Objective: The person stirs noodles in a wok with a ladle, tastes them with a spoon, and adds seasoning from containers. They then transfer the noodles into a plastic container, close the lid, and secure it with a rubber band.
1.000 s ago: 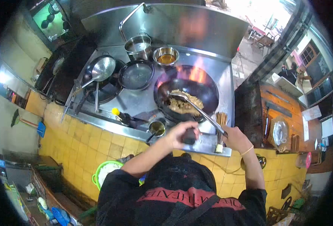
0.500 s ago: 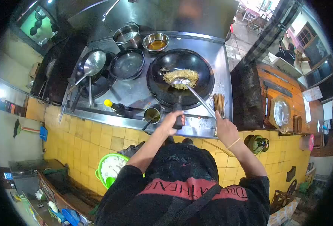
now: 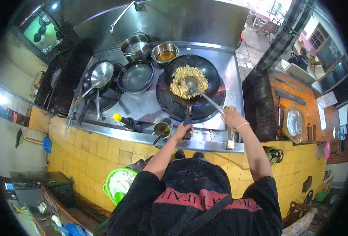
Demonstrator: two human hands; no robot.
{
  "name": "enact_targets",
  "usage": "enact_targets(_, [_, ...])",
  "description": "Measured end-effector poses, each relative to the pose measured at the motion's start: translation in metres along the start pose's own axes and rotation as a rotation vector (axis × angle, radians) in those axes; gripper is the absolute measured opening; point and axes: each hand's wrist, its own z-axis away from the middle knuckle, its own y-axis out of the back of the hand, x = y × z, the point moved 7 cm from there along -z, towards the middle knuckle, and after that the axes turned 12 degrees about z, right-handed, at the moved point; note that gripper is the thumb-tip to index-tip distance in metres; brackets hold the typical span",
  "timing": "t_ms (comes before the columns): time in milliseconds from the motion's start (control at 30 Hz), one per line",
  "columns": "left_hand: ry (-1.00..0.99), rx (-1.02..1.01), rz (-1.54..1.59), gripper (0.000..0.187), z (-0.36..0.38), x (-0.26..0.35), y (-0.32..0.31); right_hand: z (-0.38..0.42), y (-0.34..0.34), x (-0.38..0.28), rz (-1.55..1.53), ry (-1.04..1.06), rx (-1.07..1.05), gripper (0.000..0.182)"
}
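Golden-brown loose food (image 3: 178,86) is risking a spill if the round black wok (image 3: 211,76) overtips; the left hand (image 3: 182,131) is clasping its handle (image 3: 188,119), the right hand (image 3: 233,118) a long metal ladle (image 3: 211,101).

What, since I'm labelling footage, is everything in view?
Stove: one, silver, centre
Wok: one, black, over stove
Food: one heap, yellowish, in wok
Long ladle: one, silver, in wok
Pans: two, black, stove's left
Wide ladle: one, silver, on left pan
Pot: one, silver, back
Bowl: one, silver, beside pot
Bottle: one, dark, front
Cup: one, silver, beside bottle
Brush: one, tan, stove's right
Tub: one, green, lower left
Table: one, orange, right
Bag: one, clear, on table
Floor tiles: many, yellow, below
Edge clutter: too blurred to count
Shirt: one, black, bottom
Left hand: one, bare, wok handle
Right hand: one, bare, long ladle
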Motion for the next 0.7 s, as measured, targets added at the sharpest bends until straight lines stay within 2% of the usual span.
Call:
enact_targets(33, [0.015,0.016,0.012,0.019,-0.003,-0.001,0.0,-0.003,0.01,0.013,0.02,-0.101,-0.073,0.034])
enact_targets(67, [0.009,0.012,0.015,0.019,-0.011,0.002,0.0,-0.01,0.011,0.008,0.027,-0.1,-0.07,0.034])
enact_targets(133, [0.128,0.088,0.044,0.021,-0.013,-0.009,0.008,-0.019,-0.002,-0.019,0.158,-0.182,0.004,0.033])
enact_targets(200, [0.142,0.111,0.079,0.021,-0.014,-0.012,0.0,-0.025,-0.026,-0.035,-0.175,-0.267,-0.023,0.029])
enact_targets(267, [0.106,0.383,0.068,0.019,0.008,0.0,-0.023,-0.005,-0.011,-0.038,-0.219,-0.101,-0.032,0.029])
enact_targets(333, [0.298,0.048,0.743,0.016,0.059,0.025,-0.115,0.047,0.06,-0.038,-0.023,-0.159,-0.032,0.033])
enact_targets(400, [0.358,-0.036,0.677,0.015,0.11,0.064,-0.164,0.076,0.093,-0.037,0.21,-0.123,-0.089,0.039])
enact_targets(433, [0.448,-0.023,0.713,0.016,0.114,0.062,-0.164,0.081,0.095,-0.034,0.21,-0.119,-0.092,0.039])
enact_targets(467, [0.458,0.009,0.638,0.017,0.107,0.06,-0.148,0.089,0.094,-0.036,0.288,-0.069,-0.063,0.04])
enact_targets(533, [0.364,0.032,0.543,0.016,0.079,0.058,-0.101,0.1,0.093,-0.042,0.362,-0.023,-0.03,0.041])
enact_targets(567, [0.298,-0.046,0.513,0.015,0.06,0.036,-0.069,0.103,0.096,-0.045,0.339,-0.022,-0.001,0.042])
enact_targets(600, [0.228,0.027,0.471,0.014,0.049,0.017,-0.047,0.107,0.098,-0.048,0.318,-0.021,0.028,0.043])
enact_targets(633, [0.118,0.032,0.144,0.014,0.061,0.012,-0.054,0.109,0.094,-0.05,0.32,-0.023,0.029,0.043])
enact_targets(700, [0.305,0.102,0.331,0.014,0.107,0.005,-0.099,0.107,0.085,-0.051,0.274,-0.09,0.044,0.043])
